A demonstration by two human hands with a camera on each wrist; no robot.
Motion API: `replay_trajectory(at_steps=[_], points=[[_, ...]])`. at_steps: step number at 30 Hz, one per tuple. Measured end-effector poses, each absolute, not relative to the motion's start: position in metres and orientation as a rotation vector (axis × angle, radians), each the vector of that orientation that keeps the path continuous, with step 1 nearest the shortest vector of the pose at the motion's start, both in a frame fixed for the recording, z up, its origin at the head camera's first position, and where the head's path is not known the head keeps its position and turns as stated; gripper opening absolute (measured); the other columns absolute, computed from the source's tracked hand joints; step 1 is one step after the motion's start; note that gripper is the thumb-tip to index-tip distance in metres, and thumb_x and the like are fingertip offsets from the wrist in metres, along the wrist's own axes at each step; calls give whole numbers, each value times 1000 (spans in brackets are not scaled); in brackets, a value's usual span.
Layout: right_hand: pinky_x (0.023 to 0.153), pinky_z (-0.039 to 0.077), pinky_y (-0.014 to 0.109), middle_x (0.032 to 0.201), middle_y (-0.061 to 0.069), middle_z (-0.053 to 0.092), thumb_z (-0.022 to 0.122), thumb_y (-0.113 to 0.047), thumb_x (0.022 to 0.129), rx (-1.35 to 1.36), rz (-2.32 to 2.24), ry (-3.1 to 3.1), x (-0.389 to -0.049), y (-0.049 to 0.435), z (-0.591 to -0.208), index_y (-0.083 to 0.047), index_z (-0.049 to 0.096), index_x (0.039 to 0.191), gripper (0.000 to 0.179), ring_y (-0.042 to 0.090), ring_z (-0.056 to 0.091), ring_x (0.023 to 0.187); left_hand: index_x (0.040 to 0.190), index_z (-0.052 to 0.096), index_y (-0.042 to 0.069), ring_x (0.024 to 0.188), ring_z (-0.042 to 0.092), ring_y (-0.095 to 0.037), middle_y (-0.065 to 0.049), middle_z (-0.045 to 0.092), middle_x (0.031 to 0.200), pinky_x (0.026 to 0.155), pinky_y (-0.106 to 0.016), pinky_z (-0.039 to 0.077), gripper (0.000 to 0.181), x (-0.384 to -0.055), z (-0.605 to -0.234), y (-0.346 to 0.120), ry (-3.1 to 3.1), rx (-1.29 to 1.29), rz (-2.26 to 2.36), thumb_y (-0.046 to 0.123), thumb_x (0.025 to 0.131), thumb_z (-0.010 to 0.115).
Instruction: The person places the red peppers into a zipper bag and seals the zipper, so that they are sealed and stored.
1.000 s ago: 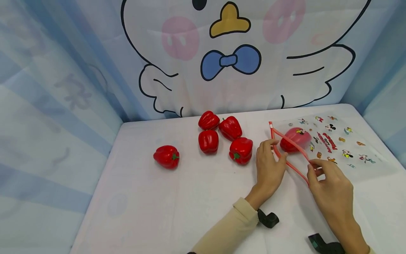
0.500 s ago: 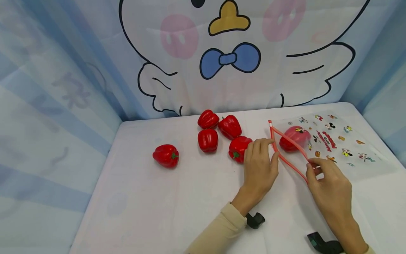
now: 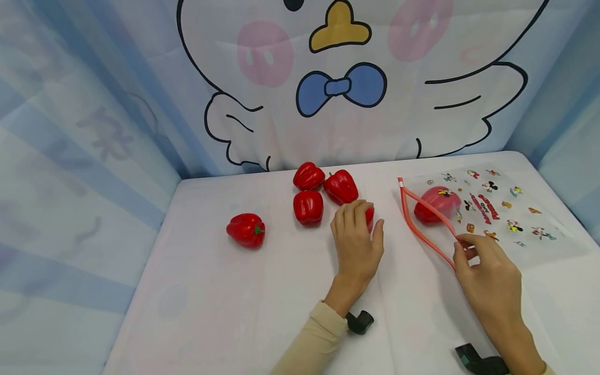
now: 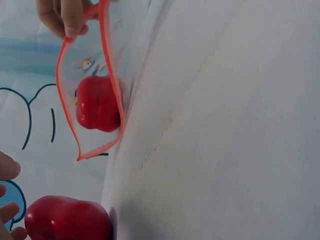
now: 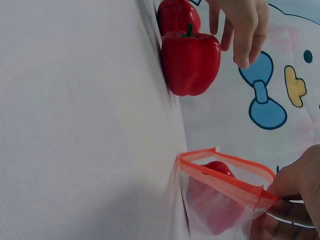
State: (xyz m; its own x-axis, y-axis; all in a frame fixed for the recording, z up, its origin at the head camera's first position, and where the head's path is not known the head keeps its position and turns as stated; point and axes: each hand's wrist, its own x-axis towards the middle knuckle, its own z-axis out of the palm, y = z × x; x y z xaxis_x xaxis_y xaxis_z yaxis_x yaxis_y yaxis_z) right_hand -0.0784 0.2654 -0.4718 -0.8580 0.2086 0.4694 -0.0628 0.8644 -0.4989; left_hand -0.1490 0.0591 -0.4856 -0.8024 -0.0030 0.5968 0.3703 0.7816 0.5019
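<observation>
My left hand hovers over the nearest red bell pepper, hiding most of it. In the right wrist view that pepper stands beside the left hand's loosely bent fingers, with a gap between. My right hand pinches the orange rim of a clear zip bag printed with cartoon figures. The bag's mouth gapes toward the left, as the left wrist view also shows. One red bell pepper lies inside the bag.
Three more red bell peppers cluster at the back, among them a front one. Another bell pepper lies apart on the left of the white table. A printed curtain hangs behind the table's far edge.
My left hand has left the bag's rim and moved left to above the nearest bell pepper. My right hand keeps its pinch on the bag in the same place.
</observation>
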Motion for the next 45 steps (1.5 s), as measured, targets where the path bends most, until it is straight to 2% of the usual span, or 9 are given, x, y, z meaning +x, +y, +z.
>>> replay_trajectory(at_steps=[15, 34, 45], points=[[64, 26, -5, 103, 25, 72, 78, -1, 88, -112, 702, -2513, -79, 266, -472, 2, 72, 116, 29, 35, 64, 80, 138, 56, 15, 139, 47, -21, -7, 52, 148, 109, -41, 52, 60, -153, -495, 41, -2545, -171, -1001, 34, 88, 83], [68, 25, -7, 99, 23, 72, 78, -2, 88, -109, 698, -2509, -79, 267, -472, 1, 72, 116, 29, 32, 63, 78, 139, 55, 16, 137, 47, -22, -8, 48, 150, 107, -40, 55, 62, -154, -501, 37, -2574, -99, -1203, 26, 87, 86], [59, 28, -2, 103, 24, 72, 78, -2, 89, -112, 697, -2511, -79, 268, -472, 2, 71, 116, 29, 35, 64, 80, 140, 54, 18, 140, 47, -19, -5, 49, 148, 105, -37, 57, 61, -154, -500, 36, -2517, -157, -1367, 23, 87, 86]])
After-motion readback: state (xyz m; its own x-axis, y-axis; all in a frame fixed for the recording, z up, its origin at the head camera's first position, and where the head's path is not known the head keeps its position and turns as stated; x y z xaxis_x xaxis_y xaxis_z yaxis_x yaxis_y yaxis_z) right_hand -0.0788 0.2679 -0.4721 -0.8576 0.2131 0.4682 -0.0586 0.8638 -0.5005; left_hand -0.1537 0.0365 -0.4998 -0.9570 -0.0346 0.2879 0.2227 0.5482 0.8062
